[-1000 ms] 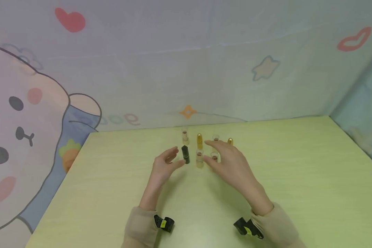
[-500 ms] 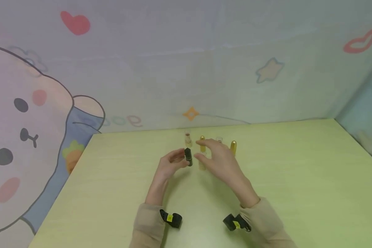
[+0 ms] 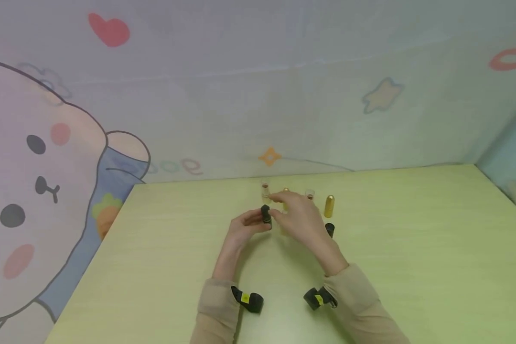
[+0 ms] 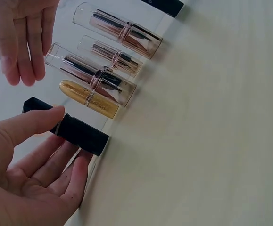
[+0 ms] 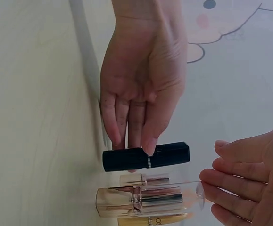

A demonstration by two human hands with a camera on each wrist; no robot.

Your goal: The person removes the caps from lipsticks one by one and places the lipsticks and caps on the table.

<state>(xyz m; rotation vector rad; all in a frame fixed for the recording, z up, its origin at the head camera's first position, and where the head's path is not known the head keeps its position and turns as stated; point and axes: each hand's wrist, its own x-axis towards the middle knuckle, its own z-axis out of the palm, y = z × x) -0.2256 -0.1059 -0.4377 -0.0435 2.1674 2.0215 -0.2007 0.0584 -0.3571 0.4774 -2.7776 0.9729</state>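
My left hand (image 3: 243, 228) pinches a black lipstick tube (image 4: 85, 134) between its thumb and fingers; a thin silver band rings the tube's middle. In the right wrist view the thumb lies across this black lipstick (image 5: 124, 159). Just to its right, my right hand (image 3: 302, 217) hovers with fingers extended, holding nothing, its thumb near the tube in the head view. Beside the black tube stands a gold lipstick (image 4: 91, 99), followed by several clear-capped lipsticks (image 4: 91, 74) in the left wrist view. From the head, my right hand partly hides these.
Another gold lipstick (image 3: 329, 206) stands upright to the right, with a second black tube (image 3: 329, 229) partly hidden by my right wrist. A clear-capped lipstick (image 3: 265, 191) stands at the back left. Behind the pale table (image 3: 413, 248) hangs a printed cloth (image 3: 223, 105).
My left hand's fingers have closed round the black lipstick. My right hand has moved left toward it, uncovering the gold lipstick and second black tube at the right. The head view has shifted slightly.
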